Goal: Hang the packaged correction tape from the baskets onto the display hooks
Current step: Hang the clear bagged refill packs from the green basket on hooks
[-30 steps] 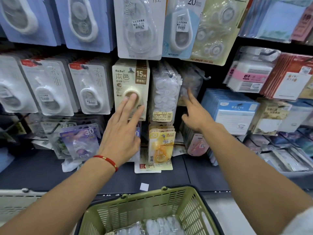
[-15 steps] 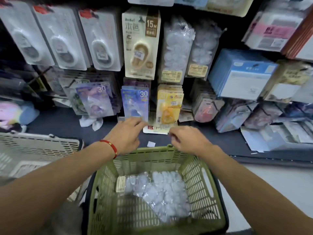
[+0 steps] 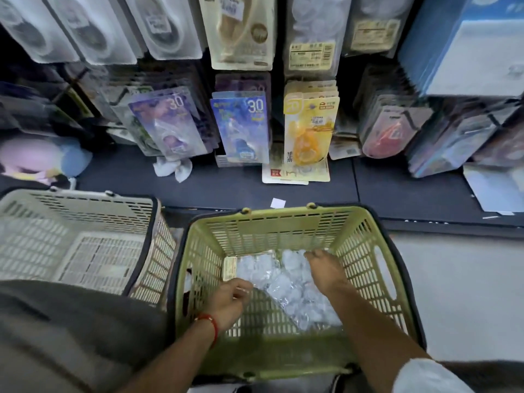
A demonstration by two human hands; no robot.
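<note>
Both my hands are down inside the green basket [image 3: 365, 251], reaching for the clear packets of correction tape [image 3: 286, 282] heaped on its floor. My left hand [image 3: 229, 303], red cord at the wrist, has its fingers curled at the near edge of the heap; whether it actually pinches a packet I cannot tell. My right hand [image 3: 326, 269] lies across the far side of the heap, fingertips bent down onto the plastic, and again I cannot tell if it has a hold. A second, beige basket [image 3: 85, 219] stands just beside the green one on my left. Beyond both runs the dark shelf [image 3: 226, 188], where a loose yellow card [image 3: 295, 173] and a crumpled white scrap [image 3: 173, 168] lie. Above it hang crowded rows of carded tape: purple packs [image 3: 170, 123], blue packs [image 3: 243, 126], yellow packs [image 3: 310, 126].
</note>
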